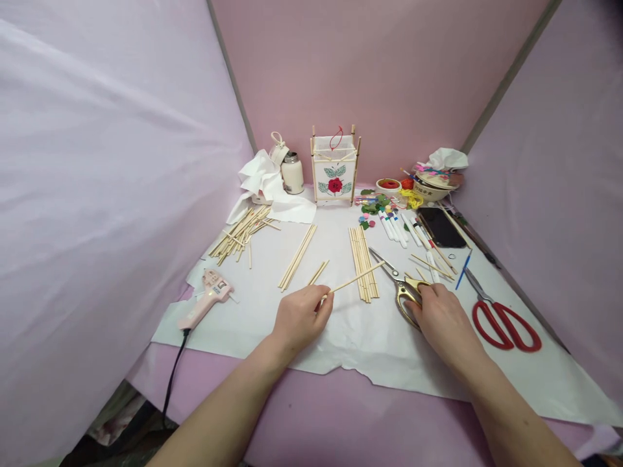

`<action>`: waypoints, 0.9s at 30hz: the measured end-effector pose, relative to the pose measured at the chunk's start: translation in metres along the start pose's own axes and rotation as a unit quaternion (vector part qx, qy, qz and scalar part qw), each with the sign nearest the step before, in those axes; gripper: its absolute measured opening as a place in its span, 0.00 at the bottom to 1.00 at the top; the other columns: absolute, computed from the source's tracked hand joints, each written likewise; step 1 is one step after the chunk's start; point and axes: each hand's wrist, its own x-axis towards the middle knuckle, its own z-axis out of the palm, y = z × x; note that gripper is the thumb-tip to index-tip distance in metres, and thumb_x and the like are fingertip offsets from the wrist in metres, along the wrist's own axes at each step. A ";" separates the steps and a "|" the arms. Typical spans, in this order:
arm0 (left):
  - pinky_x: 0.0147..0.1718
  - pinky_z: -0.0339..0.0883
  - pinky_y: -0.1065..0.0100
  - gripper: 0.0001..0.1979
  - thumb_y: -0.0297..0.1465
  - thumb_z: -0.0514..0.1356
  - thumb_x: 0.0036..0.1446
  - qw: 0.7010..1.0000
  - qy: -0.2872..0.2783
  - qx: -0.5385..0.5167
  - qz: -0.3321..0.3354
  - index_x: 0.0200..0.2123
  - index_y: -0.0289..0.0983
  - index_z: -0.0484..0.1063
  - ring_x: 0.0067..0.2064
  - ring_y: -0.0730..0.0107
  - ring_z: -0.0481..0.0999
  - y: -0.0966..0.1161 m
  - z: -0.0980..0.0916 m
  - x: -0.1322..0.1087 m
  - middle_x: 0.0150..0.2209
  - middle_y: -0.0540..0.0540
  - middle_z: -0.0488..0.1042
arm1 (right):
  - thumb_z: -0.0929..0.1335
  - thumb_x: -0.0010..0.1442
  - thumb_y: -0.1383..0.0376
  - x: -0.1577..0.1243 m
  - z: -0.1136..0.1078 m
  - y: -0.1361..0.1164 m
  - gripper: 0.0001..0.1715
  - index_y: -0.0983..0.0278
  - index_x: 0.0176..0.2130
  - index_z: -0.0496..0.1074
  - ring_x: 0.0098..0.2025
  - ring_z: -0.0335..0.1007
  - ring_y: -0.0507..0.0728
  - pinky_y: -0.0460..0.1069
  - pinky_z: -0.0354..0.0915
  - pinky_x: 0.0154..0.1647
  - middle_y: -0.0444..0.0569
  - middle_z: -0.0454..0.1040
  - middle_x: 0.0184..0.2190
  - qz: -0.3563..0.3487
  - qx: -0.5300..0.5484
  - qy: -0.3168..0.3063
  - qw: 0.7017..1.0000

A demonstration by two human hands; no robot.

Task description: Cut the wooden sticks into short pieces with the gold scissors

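Note:
My left hand [302, 314] pinches one end of a thin wooden stick [357, 280], which slants up to the right above the paper. Fingers of my right hand [442, 318] are closed on the gold handle of a pair of scissors [395, 275]; the blades point away to the upper left, slightly parted. Between the hands lies a flat row of sticks [363, 263] side by side, partly crossed by the held stick. Two short sticks [319, 271] lie just beyond my left hand, with longer sticks [298, 257] further left.
A pink glue gun [207, 301] with a black cord lies left, below a stick pile [241, 233]. A rose-painted lantern [335, 172] and a jar [293, 175] stand at the back. Markers [393, 228], a phone [442, 227] and red-handled scissors [506, 324] are on the right.

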 end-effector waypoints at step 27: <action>0.31 0.56 0.67 0.18 0.36 0.44 0.63 0.969 -0.117 0.209 0.063 0.31 0.36 0.70 0.33 0.67 0.70 0.008 0.032 -0.008 0.30 0.44 0.72 | 0.56 0.66 0.67 -0.022 0.010 -0.086 0.14 0.66 0.34 0.67 0.37 0.64 0.58 0.50 0.48 0.36 0.53 0.72 0.32 -0.218 -0.040 0.016 0.975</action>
